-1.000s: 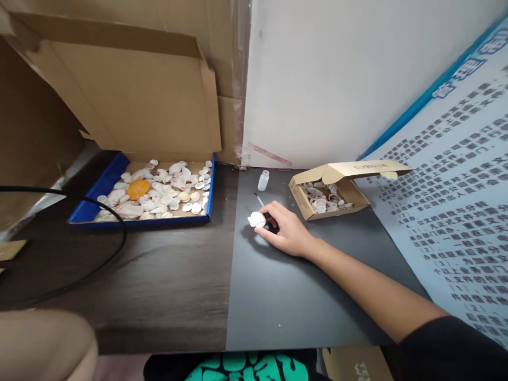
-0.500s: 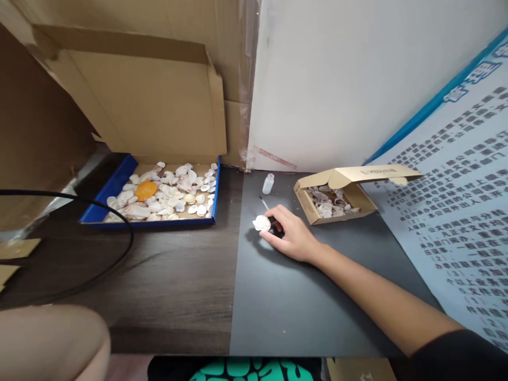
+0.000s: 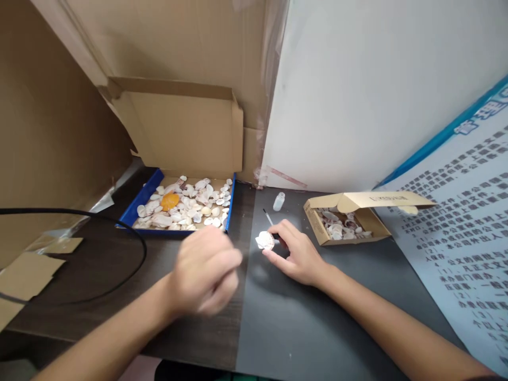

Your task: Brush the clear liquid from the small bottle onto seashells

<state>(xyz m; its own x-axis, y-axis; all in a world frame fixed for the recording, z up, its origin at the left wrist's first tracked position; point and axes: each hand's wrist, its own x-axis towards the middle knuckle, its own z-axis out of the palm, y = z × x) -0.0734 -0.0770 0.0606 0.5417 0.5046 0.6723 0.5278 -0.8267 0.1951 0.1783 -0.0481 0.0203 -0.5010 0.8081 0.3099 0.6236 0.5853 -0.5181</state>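
A pale scallop shell (image 3: 265, 241) is pinched between the thumb and fingers of my right hand (image 3: 294, 251), just above the dark grey mat (image 3: 273, 328). A thin brush (image 3: 268, 216) with a dark end under my fingers points up and left beyond the shell. Behind it stands a small translucent bottle (image 3: 279, 201) without a cap. My left hand (image 3: 208, 270), slightly blurred, hovers with curled fingers left of the shell. Its palm is hidden, and I cannot see whether anything is in it.
An open blue-edged box (image 3: 133, 210) with many shells and one orange shell stands at the back left. A smaller cardboard box (image 3: 313, 225) of shells is right of the bottle. A black cable (image 3: 143, 254) loops at left; cardboard pieces (image 3: 27, 272) lie beyond it.
My left hand has come into view from the lower left and is now near the shell. My right hand still holds the shell and brush. The whole view has shifted slightly.
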